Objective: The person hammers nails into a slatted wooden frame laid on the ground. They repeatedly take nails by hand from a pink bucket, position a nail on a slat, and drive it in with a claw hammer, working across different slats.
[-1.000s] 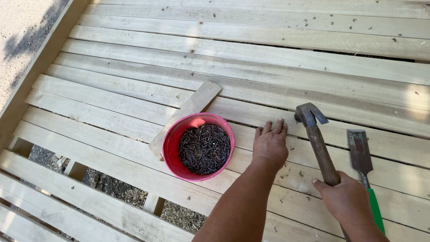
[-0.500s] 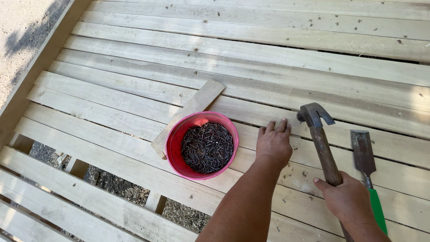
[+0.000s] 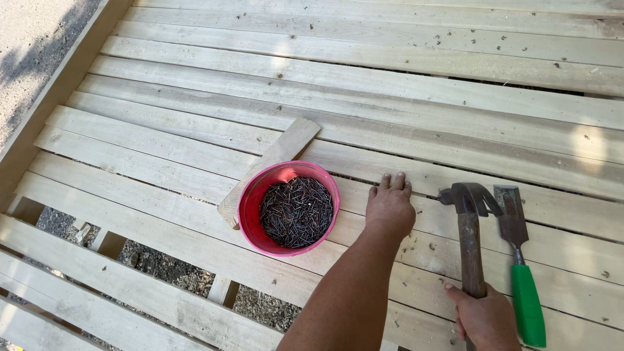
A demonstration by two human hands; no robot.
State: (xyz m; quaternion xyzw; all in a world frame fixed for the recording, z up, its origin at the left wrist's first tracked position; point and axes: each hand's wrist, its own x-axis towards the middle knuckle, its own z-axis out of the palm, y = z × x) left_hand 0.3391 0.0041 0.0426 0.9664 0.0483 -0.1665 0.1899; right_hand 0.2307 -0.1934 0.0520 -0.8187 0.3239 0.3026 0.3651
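Right hand closed on claw hammer, low on its handle; head-heavy, stiff, likely best gripped there. Left hand flat, fingers together, on plank surface beside red nail bowl.

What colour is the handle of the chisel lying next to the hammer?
Bright green, seen in the head view: the chisel has a green handle and a dull metal blade.

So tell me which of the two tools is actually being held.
The claw hammer: the right hand grips its rusty handle. The green-handled chisel lies beside it on the planks, untouched.
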